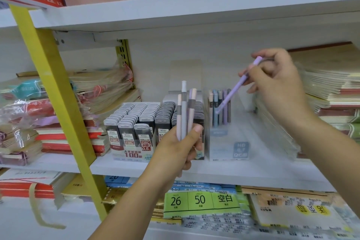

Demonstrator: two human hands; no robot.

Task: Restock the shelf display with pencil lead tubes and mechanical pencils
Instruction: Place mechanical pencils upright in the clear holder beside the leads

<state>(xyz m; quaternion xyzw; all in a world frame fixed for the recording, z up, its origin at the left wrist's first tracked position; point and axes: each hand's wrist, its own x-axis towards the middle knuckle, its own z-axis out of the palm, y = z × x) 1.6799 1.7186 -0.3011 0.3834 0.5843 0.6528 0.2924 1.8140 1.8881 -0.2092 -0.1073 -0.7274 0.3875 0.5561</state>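
Note:
My left hand (178, 147) grips a bunch of several pastel mechanical pencils (184, 111), held upright in front of the shelf. My right hand (276, 84) pinches a single lilac mechanical pencil (236, 87), tilted with its tip down inside the clear pencil display box (228, 140). Several pencils (219, 105) stand upright at the back of that box. Left of it sits the lead tube display box (132, 154), packed with rows of grey-capped lead tubes (136, 119).
The white shelf board (233, 173) carries stacks of notebooks at the left (58, 115) and at the right (331, 93). A yellow ladder rail (58, 103) crosses the left side. Paper packs (200, 200) fill the shelf below.

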